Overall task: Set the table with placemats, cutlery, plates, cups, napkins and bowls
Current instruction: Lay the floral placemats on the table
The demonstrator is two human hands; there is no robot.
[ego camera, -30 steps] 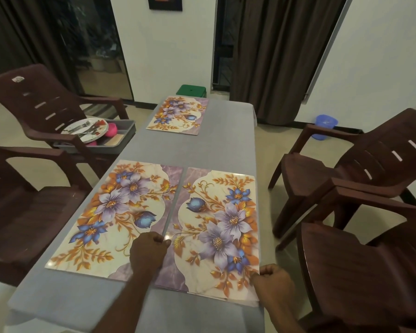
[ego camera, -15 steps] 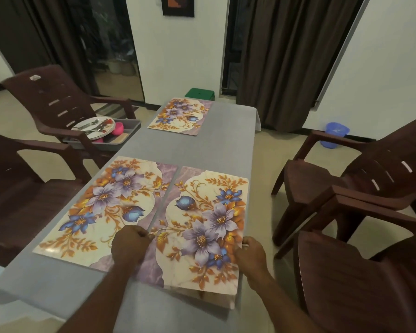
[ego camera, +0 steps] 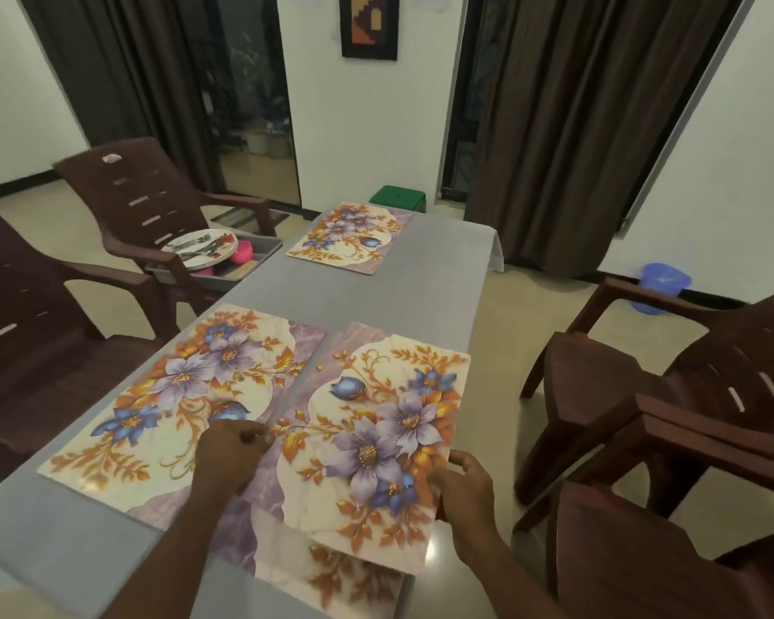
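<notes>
Two hands at work on a floral placemat [ego camera: 376,440] at the near right of a grey-clothed surface [ego camera: 376,297]. Left hand [ego camera: 231,453] curled, fingertips pinching the mat's inner edge just beside the seam with a neighbouring placemat [ego camera: 175,395]; right hand [ego camera: 465,489] loosely curled round the outer edge, thumb on top. Near end lifted clear of the cloth, apparently being squared up against its neighbour, with what looks like a further mat [ego camera: 331,578] showing underneath, overhanging the near edge. Far end lying flat.

Third placemat [ego camera: 349,239] already down at the far left corner. All thin, stiff-looking rectangular sheets with a faint sheen, printed with purple and blue blossoms, orange leaves and marbled lilac borders. Cloth matte and smooth, draping at the far corner.

Remaining tableware waiting on a brown moulded plastic chair [ego camera: 153,207] to the left: grey tray [ego camera: 251,265] holding a round patterned plate [ego camera: 200,248] topped with metal cutlery [ego camera: 193,250], plus something pink [ego camera: 243,251]. Placemat stage judged nearly done.
</notes>
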